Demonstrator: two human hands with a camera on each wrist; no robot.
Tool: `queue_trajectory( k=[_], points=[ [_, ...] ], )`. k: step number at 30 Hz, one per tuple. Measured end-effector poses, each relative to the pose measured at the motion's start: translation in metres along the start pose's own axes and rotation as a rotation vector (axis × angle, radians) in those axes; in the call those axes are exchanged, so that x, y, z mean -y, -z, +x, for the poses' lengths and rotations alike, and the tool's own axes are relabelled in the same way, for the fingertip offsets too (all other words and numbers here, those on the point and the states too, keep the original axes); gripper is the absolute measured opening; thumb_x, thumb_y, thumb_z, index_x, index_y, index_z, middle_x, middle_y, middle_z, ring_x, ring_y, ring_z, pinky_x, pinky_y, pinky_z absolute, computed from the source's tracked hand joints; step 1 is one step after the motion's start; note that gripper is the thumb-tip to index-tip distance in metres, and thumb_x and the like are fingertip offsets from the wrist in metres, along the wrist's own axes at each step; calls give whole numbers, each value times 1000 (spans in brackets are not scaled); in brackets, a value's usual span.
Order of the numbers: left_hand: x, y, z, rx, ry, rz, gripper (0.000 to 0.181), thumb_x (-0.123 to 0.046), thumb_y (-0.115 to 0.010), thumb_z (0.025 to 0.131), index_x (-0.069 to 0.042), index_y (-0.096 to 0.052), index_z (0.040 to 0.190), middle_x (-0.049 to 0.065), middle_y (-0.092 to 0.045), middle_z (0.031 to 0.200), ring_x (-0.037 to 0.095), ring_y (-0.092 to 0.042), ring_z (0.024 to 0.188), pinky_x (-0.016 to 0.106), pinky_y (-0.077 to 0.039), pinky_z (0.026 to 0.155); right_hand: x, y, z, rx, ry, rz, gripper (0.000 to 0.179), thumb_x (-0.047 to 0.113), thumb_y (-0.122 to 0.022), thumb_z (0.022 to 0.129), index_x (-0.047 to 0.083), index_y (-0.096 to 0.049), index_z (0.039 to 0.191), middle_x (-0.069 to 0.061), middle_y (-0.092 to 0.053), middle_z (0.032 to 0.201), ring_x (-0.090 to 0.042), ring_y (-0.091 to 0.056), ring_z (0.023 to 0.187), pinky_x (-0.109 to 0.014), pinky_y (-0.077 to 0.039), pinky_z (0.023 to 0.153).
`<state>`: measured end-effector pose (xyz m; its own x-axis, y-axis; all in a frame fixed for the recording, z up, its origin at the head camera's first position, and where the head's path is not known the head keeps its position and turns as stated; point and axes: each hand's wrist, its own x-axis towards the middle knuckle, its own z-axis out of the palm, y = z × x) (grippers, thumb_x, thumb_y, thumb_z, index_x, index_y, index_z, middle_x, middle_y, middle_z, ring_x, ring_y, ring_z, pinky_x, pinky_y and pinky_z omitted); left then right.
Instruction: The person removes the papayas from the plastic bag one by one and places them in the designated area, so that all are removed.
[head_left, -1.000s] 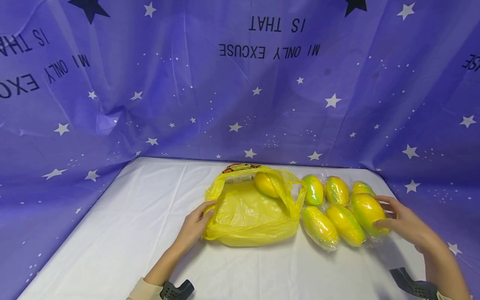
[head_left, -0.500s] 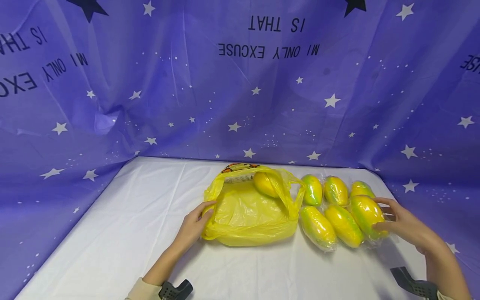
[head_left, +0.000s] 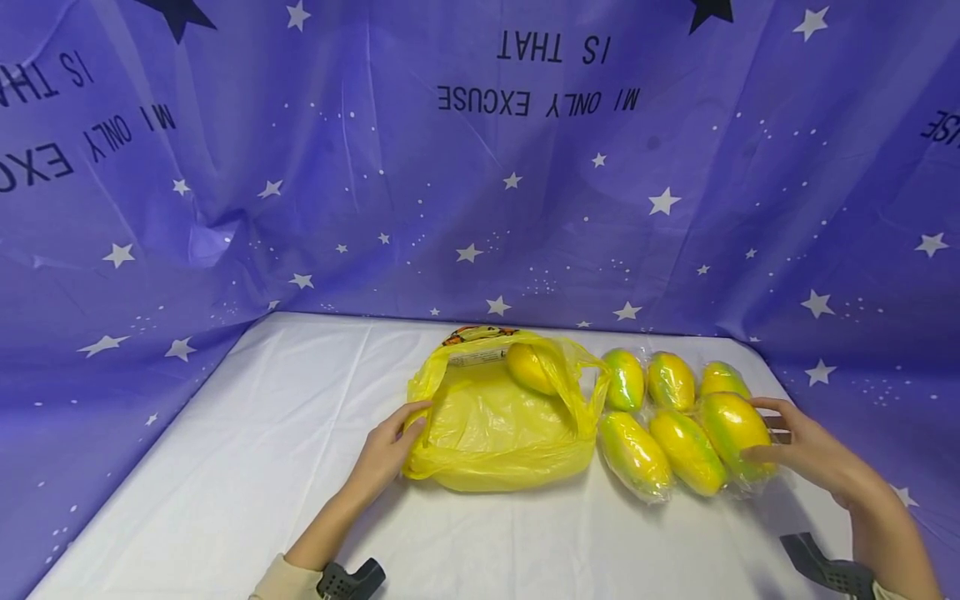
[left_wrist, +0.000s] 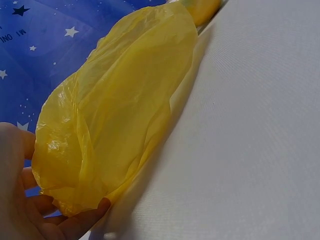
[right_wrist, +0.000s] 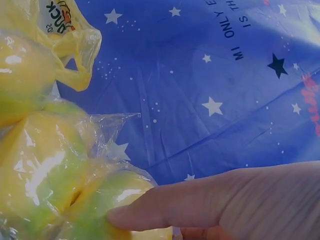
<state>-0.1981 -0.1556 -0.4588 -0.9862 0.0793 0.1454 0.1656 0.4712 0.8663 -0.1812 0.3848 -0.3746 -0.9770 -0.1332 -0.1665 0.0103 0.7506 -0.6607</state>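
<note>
A yellow plastic bag (head_left: 487, 475) lies on the white-covered table with its mouth spread wide. One mango (head_left: 531, 367) is inside, toward the back right. My left hand (head_left: 390, 446) holds the bag's left edge, thumb in front and fingers behind in the left wrist view. To the right of the bag, several yellow-green mangoes wrapped in clear film lie in two rows. My right hand (head_left: 813, 450) grips the near-row mango at the far right (head_left: 735, 429), thumb on its near side and fingers round its far side. In the right wrist view the thumb (right_wrist: 145, 212) presses that film.
A white cloth (head_left: 240, 467) covers the table. Purple star-printed fabric (head_left: 420, 208) hangs behind and at both sides. Close to the bag's right handle stand a back-row mango (head_left: 624, 379) and a near-row mango (head_left: 637, 457).
The mango in my right hand has shifted very slightly toward me, and the thumb with it. My left hand and the bag have stayed practically still.
</note>
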Motion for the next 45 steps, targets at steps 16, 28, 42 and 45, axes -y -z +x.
queue_trajectory(
  k=[16,28,42,45],
  points=[
    [0,0,0,3,-3,2,36,-30,-52,101,-16,-58,134,6,-53,139,33,-40,133,56,-31,107,-8,3,1,23,-21,-44,81,20,-68,87,-13,-19,142,-46,-37,127,-59,-44,111,-65,-45,77],
    [-1,1,0,4,0,8,35,-27,-52,101,-15,-58,134,7,-54,138,34,-41,133,56,-32,106,4,1,-2,-44,10,-88,75,18,-65,88,-14,-23,141,-46,-33,130,-61,-38,113,-70,-41,80],
    [-3,1,1,10,0,13,36,-29,-51,102,-15,-57,135,7,-53,139,34,-40,133,56,-32,106,32,-3,-4,-210,104,-56,68,15,-63,94,-10,-25,145,-41,-34,136,-58,-36,118,-58,-41,91],
    [-3,1,1,11,4,12,37,-30,-50,102,-15,-57,135,7,-52,140,34,-40,133,56,-32,106,45,-6,-1,-260,171,-60,64,16,-64,94,-8,-32,143,-37,-40,134,-53,-41,117,-23,-43,88]
  ],
)
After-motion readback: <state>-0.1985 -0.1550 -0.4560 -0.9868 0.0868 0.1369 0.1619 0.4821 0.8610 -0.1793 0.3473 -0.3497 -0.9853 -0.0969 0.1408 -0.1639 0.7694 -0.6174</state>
